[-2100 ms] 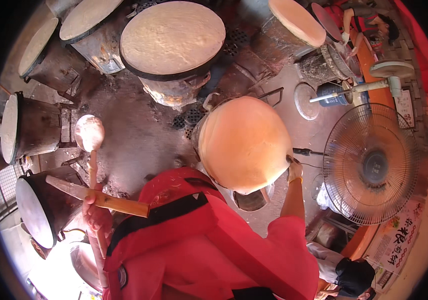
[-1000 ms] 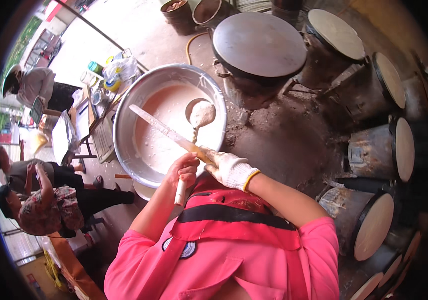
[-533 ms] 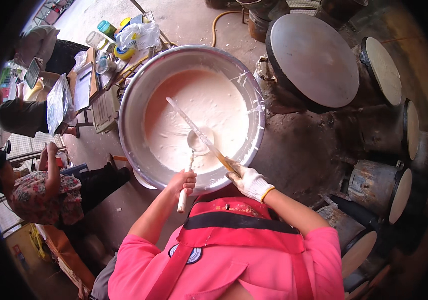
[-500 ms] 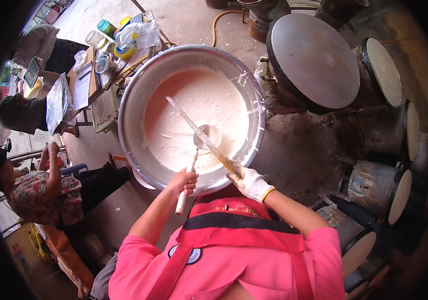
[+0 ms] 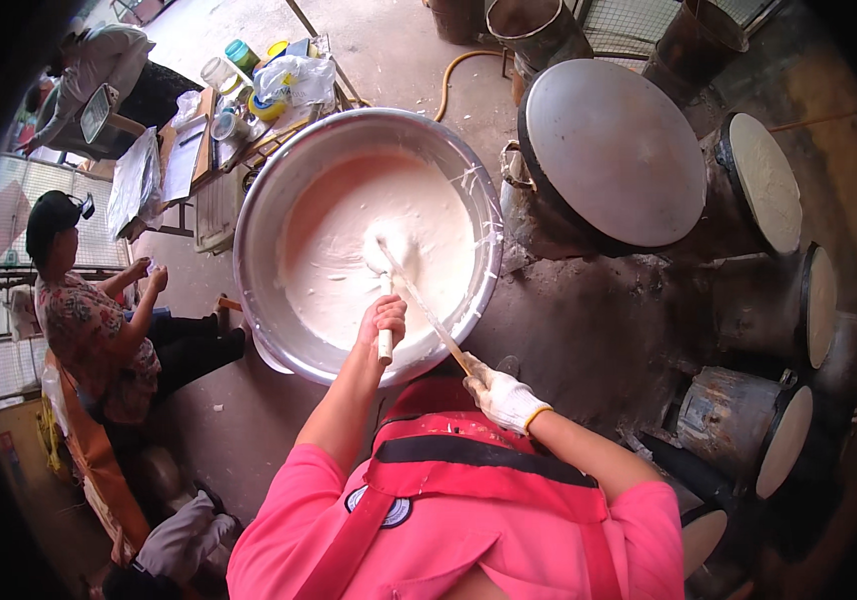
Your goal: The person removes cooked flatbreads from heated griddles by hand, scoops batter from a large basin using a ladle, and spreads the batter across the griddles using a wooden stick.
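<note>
A wide metal basin (image 5: pixel 251 210) in front of me holds thick white batter (image 5: pixel 349 210). My bare left hand (image 5: pixel 383 318) is wrapped round the pale handle of a ladle (image 5: pixel 385 348) over the basin's near side. The ladle's cup cannot be made out against the white batter. My right hand (image 5: pixel 504 394), in a white glove, grips a long thin stick (image 5: pixel 432 317) at its near end. The stick slants to the upper left across the rim, its far tip beside the ladle at the middle of the batter.
To the right stand a large round flat griddle (image 5: pixel 614 150) and several smaller round-topped drums (image 5: pixel 744 415). A cluttered table (image 5: pixel 207 135) is beyond the basin at left. One person (image 5: pixel 99 320) sits at left; another (image 5: pixel 114 75) bends over farther back. A hose (image 5: pixel 446 80) lies behind.
My left hand has moved forward with the ladle, whose cup no longer shows clearly. The stick's far tip has dropped toward the batter's middle. The view has shifted, showing more of the seated person.
</note>
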A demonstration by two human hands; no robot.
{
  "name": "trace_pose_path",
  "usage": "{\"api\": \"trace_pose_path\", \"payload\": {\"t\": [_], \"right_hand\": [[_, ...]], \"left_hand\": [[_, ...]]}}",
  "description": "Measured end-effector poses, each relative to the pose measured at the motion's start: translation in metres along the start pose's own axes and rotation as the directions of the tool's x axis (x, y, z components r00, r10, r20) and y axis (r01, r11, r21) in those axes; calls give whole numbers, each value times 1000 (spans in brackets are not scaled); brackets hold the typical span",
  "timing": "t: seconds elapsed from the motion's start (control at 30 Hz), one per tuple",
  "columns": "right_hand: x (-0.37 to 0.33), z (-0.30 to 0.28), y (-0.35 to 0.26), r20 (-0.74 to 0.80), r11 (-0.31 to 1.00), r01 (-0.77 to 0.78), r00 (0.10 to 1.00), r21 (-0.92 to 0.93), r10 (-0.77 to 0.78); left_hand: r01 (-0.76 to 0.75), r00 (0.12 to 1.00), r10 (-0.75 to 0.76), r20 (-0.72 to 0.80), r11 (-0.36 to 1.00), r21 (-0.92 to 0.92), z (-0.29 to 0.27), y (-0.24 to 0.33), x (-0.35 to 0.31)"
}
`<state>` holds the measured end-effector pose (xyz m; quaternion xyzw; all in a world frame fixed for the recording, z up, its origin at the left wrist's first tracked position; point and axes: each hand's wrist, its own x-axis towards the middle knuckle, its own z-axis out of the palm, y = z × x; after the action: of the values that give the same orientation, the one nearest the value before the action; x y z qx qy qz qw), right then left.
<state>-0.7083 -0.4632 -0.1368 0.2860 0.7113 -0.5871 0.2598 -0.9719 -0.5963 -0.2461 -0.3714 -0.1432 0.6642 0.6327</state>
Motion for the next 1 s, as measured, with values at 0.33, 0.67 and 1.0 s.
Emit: {"api": "trace_pose_path", "payload": {"t": [0.33, 0.67, 1.0], "right_hand": [[-112, -54, 4, -122, 958, 219, 962, -187, -244], [-168, -67, -44, -283, 632, 742, 572, -222, -770], [-116, -24, -51, -571, 550, 832, 490, 78, -659]], "left_hand": [[-40, 953, -24, 303, 978, 204, 90, -179, 12], [-578, 816, 262, 516, 336, 744, 187, -302, -86], [-392, 893, 427, 142, 583, 712, 143, -171, -126]]}}
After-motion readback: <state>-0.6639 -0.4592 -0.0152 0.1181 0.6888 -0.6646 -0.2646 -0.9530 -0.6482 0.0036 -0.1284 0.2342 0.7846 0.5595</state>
